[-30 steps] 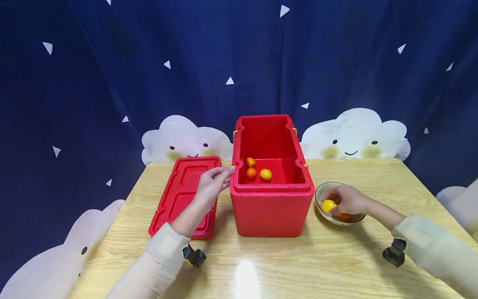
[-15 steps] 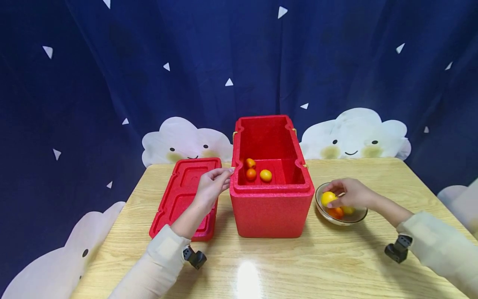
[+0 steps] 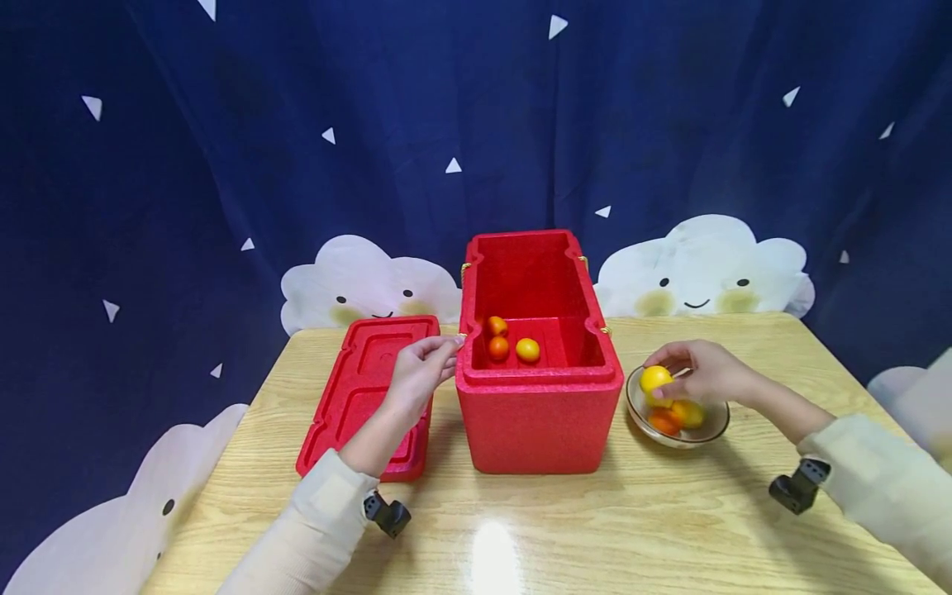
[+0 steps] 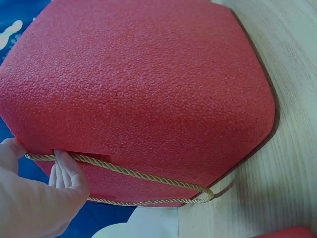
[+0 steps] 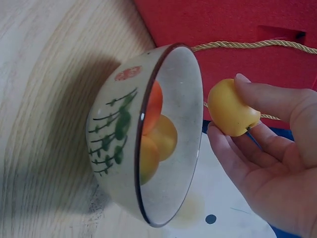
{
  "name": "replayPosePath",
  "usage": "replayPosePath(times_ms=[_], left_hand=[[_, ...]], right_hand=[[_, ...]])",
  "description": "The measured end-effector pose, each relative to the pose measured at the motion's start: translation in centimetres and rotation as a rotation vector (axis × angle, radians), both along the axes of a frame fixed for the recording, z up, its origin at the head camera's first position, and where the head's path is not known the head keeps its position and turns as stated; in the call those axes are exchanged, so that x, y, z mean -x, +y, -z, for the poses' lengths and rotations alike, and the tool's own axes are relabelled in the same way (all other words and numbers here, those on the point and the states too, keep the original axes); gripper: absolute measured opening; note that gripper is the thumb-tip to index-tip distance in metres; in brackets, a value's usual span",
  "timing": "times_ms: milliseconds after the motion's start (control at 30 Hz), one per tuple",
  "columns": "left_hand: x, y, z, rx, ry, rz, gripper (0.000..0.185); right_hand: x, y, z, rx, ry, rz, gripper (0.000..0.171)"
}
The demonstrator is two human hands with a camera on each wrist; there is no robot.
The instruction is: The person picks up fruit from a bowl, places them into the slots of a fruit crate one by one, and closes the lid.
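In the head view, my right hand pinches a yellow apple-like fruit between thumb and fingers. The fruit is raised over the left side of a patterned bowl. Inside the bowl lie an orange fruit and two yellow fruits. To the left stands an open red box holding several orange and yellow fruits. My left hand grips the box's left rim, thumb at the edge and fingers against the outer wall, beside a gold rope handle.
A red lid lies on the wooden table left of the box, under the left forearm in the head view. Behind the table hangs a dark blue curtain with white triangles and clouds.
My right hand has lifted the yellow fruit up from among the others in the bowl, uncovering those below. The left hand stays at the box rim.
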State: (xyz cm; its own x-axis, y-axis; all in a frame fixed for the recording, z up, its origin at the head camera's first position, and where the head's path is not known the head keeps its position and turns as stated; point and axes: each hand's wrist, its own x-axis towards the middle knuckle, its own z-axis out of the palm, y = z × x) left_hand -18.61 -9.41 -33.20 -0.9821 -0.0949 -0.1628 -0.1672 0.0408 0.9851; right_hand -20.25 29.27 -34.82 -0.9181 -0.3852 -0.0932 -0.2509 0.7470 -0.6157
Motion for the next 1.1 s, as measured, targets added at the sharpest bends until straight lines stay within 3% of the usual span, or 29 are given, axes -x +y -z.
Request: replayPosePath(times_ms=[267, 700, 1100], left_hand=[[0.0, 0.0, -0.2, -0.007, -0.009, -0.009, 0.032], [0.1, 0.1, -0.1, -0.016, -0.004, -0.008, 0.033], [-0.1, 0.1, -0.3, -0.009, -0.022, -0.016, 0.033]], right_hand=[[0.4, 0.1, -0.7, -0.009, 0.002, 0.004, 0.046], [1.2, -0.5, -2.4, 0.080, 0.043, -0.036, 0.043], [1.8, -1.7, -4.4, 0.070, 0.009, -0.058, 0.043]])
